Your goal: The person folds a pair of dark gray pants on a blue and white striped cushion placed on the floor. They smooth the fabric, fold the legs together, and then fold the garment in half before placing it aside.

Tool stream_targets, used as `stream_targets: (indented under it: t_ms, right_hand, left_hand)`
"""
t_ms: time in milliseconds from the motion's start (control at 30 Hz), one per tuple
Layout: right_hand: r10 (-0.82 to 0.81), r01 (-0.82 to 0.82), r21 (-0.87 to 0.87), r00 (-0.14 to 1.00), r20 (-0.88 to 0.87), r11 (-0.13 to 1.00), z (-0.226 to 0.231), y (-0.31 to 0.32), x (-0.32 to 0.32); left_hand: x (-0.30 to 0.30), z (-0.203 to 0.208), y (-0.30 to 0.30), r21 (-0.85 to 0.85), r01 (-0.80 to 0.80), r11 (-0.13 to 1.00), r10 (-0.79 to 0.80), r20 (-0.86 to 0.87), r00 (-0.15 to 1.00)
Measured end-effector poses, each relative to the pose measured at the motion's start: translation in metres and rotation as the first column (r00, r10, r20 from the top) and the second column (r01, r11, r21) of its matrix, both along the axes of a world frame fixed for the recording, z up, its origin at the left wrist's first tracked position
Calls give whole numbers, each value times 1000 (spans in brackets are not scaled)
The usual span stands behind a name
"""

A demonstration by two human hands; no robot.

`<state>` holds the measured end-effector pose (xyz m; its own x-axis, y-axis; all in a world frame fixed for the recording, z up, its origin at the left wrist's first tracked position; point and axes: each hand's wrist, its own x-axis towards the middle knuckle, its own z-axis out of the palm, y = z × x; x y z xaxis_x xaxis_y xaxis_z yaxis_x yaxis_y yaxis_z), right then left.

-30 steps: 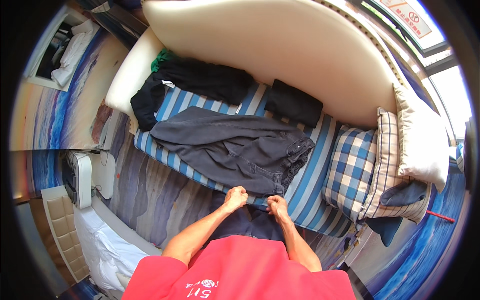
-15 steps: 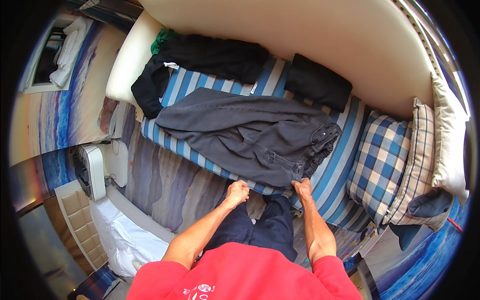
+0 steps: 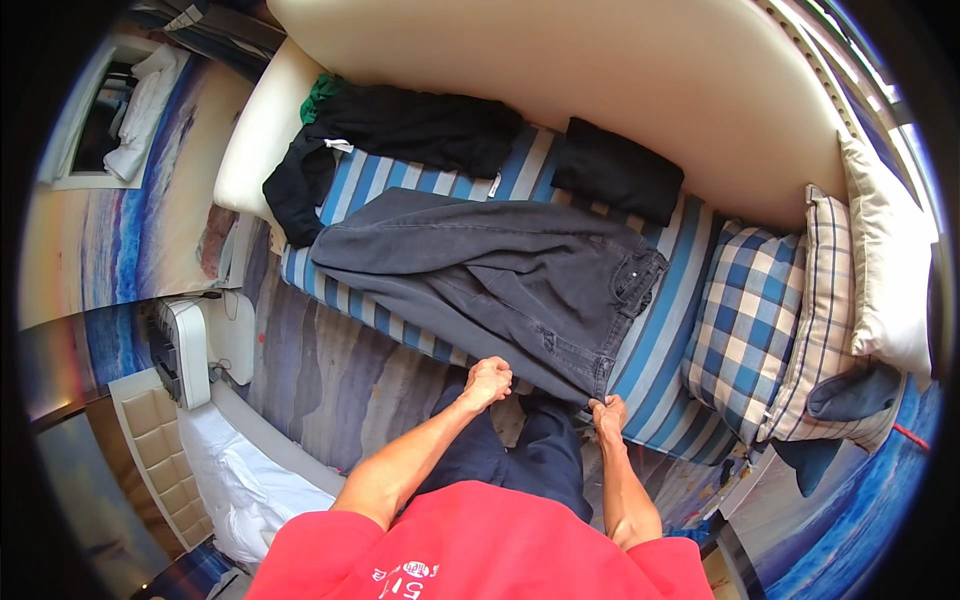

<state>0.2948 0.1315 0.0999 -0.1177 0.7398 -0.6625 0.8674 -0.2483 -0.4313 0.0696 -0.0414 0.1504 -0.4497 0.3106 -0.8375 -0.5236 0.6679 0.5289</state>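
Note:
A pair of dark grey jeans [image 3: 470, 250] lies lengthwise on the striped seat, with the legs to the left and the waist to the right. At the waistband's near corner, my right hand [image 3: 609, 416] pinches the cloth. My left hand [image 3: 488, 384] is closed at the near edge of the jeans, further along toward the legs; its fingertips are partly hidden, but the cloth runs taut between both hands. The far side of the waist, with its button and gathered band, lies on the seat.
The blue-and-grey striped sofa seat [image 3: 690, 340] has a cream backrest [image 3: 600, 70]. A folded black garment [image 3: 617, 170] and a spread black garment [image 3: 420, 125] lie behind the jeans. A checked cushion [image 3: 745, 325] and other pillows stand at right. White bedding [image 3: 245, 480] is at lower left.
The waistband's near corner has come toward me with my right hand, straightening the waist edge. My left hand has shifted slightly right. The view has moved a little.

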Motion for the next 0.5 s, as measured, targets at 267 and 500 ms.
stream_targets:
  t_ms: [267, 500]
  right_hand:
    - [-68, 66, 88, 998, 14, 994, -33, -4, 22]
    - [-5, -4, 144, 998, 62, 990, -27, 4, 10]
  left_hand:
    - [20, 1, -21, -54, 26, 998, -26, 6, 1000]
    - [-5, -5, -19, -73, -10, 997, 12, 36, 999]
